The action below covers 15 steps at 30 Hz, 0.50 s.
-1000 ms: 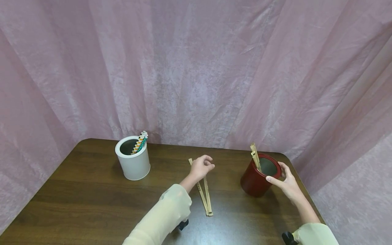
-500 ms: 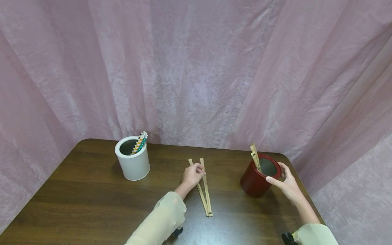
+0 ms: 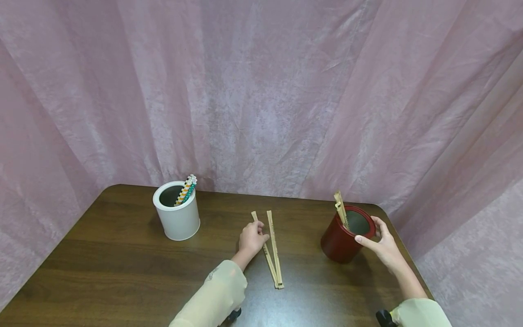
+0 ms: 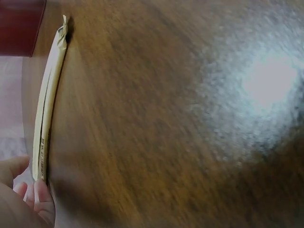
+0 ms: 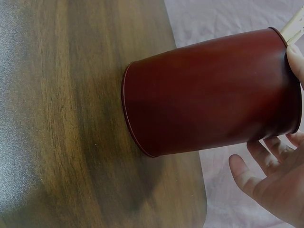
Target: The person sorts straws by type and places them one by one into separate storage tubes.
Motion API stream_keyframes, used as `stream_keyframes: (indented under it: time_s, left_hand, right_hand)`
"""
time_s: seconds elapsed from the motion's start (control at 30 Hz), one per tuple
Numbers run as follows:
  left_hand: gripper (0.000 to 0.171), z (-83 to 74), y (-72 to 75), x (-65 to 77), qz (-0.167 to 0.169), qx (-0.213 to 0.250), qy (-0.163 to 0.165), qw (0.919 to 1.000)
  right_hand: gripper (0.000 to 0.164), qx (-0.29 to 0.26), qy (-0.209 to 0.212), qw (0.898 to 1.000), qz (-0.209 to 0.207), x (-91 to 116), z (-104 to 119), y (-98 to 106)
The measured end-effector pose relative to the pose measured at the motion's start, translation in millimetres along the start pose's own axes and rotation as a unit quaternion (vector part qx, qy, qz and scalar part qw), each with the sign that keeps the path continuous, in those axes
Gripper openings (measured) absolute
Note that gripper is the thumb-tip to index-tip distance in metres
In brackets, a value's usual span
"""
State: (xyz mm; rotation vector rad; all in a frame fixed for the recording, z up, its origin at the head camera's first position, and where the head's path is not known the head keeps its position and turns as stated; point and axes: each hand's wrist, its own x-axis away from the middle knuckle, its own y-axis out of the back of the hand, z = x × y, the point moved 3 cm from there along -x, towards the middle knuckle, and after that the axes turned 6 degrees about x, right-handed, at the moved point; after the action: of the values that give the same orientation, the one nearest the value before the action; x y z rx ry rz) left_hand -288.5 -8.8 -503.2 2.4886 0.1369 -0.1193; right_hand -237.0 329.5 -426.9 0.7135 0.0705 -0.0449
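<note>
Two slim tan paper-wrapped sticks lie on the table in a narrow V. Over the upper part of the left paper-wrapped stick (image 3: pixel 269 263) is my left hand (image 3: pixel 250 238), thumb and fingers spread apart around it; whether they touch it, I cannot tell. Just to the right lies the other paper-wrapped stick (image 3: pixel 274 243). In the left wrist view the sticks (image 4: pixel 50 90) pass between thumb and fingers. My right hand (image 3: pixel 384 245) holds the rim of a dark red can (image 3: pixel 342 243) from the right. The can (image 5: pixel 209 95) fills much of the right wrist view.
Tan wrapped sticks (image 3: pixel 340 209) lean inside the red can. At the back left stands a white can (image 3: pixel 180 222) holding several patterned sticks (image 3: pixel 186 190) with white tips. A pink curtain (image 3: pixel 261 100) hangs behind the brown wooden table (image 3: pixel 122 263).
My left hand has moved left and down, away from the right stick's upper end to the left stick. The right hand and red can have stayed put.
</note>
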Motion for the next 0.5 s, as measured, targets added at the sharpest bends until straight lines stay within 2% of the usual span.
stream_keyframes:
  time_s: [0.23, 0.5]
  left_hand:
    - [0.043, 2.9, -1.7, 2.4, -0.002, -0.015, -0.02, 0.9997]
    - [0.047, 5.2, -1.8, 3.6, 0.005, -0.045, -0.021, 0.9988]
  right_hand:
    - [0.079, -0.001, -0.006, 1.0, 0.003, 0.0, -0.4, -0.5]
    - [0.08, -0.017, -0.001, 1.0, 0.002, 0.7, 0.7, -0.6]
